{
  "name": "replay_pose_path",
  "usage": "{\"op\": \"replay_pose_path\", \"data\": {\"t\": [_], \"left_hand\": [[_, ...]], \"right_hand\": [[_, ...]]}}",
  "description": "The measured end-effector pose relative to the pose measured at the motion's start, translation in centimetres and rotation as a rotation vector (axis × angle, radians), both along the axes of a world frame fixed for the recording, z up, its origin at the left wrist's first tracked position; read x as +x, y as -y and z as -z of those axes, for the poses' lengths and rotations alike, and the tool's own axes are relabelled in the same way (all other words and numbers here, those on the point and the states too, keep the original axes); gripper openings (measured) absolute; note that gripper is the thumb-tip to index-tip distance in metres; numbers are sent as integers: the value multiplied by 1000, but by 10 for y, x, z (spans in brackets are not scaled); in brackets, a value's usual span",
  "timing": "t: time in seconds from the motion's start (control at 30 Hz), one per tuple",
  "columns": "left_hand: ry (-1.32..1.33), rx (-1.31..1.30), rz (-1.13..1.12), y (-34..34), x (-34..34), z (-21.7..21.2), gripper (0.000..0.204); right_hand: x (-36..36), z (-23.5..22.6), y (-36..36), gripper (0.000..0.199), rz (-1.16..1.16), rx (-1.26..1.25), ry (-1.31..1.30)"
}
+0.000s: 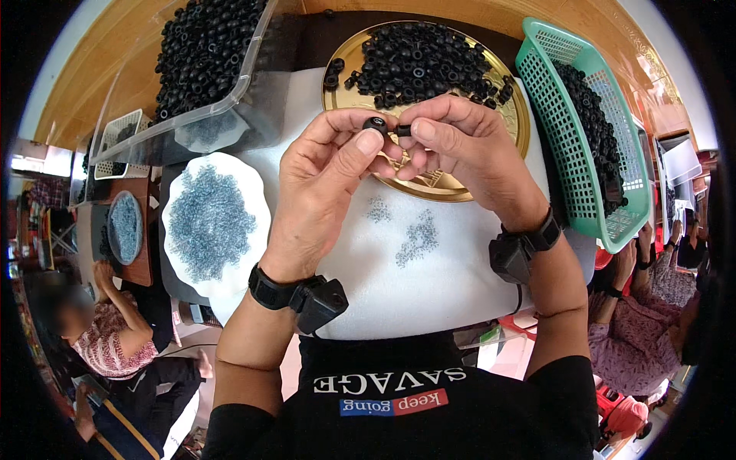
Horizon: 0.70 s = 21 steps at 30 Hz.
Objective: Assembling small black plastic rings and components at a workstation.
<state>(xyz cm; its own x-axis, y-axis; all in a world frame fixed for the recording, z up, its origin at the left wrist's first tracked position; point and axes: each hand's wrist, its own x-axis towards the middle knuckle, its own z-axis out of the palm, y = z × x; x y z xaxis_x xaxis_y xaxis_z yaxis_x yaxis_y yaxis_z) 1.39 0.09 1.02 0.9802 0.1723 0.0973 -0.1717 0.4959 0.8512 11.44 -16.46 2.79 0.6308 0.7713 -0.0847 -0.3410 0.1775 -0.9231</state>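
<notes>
My left hand [333, 157] pinches a small round black cap with a hole [374, 123] between thumb and fingertips. Close beside it, my right hand [460, 142] grips a short black cylindrical piece [403, 130]; whether the two pieces touch is hard to tell. Both hands are raised over the near edge of a round gold tray [524, 130], which carries a heap of similar black caps [422, 65]. Below the hands, two small scatterings of tiny clear bluish rings [418, 238] lie on the white foam-covered table [345, 284]. Each wrist wears a black strapped device.
A clear plastic bin [249, 73] full of black parts stands at the far left. Nearer, a white scalloped plate [263, 230] holds a pile of bluish rings. On the right is a green perforated basket [625, 153] with black parts. Other people sit at both sides.
</notes>
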Motion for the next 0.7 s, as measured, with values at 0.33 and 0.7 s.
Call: {"op": "replay_pose_path", "data": {"t": [0.33,0.7], "left_hand": [[50,-10,2,4,-1,-4,23],[54,31,-11,3,-1,-4,24]], "right_hand": [[3,11,-1,20,-1,202,7],[-3,2,-1,20,-14,178,26]]}}
